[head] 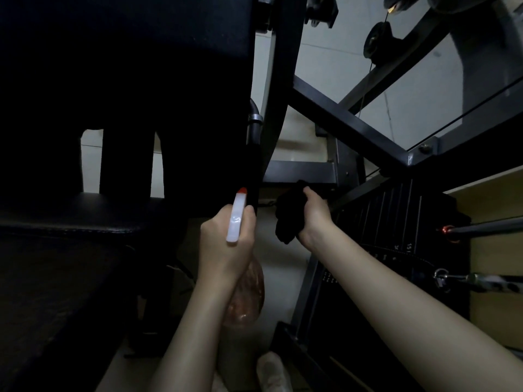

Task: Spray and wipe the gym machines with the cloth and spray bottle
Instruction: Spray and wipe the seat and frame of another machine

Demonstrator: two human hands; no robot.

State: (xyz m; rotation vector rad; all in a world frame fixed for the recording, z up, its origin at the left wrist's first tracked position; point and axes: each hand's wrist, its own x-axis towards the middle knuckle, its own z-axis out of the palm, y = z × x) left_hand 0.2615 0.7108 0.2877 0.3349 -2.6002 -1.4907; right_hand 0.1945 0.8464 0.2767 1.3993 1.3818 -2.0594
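Note:
My left hand (223, 241) grips a spray bottle (237, 219) with a white head and a red nozzle tip, its clear body hanging below my wrist. The nozzle points at the dark edge of the machine's padded backrest (169, 94). My right hand (314, 213) holds a bunched black cloth (288, 219) just right of the bottle, close to the grey crossbar (300, 172) of the machine frame. The two hands are about a hand's width apart.
A black padded seat (70, 219) lies at the left. The weight stack (396, 222) with numbered plates stands at the right, with a selector pin (452, 230) and a cable clip (441, 278). Diagonal steel frame bars (353, 123) cross above. Pale tiled floor shows below.

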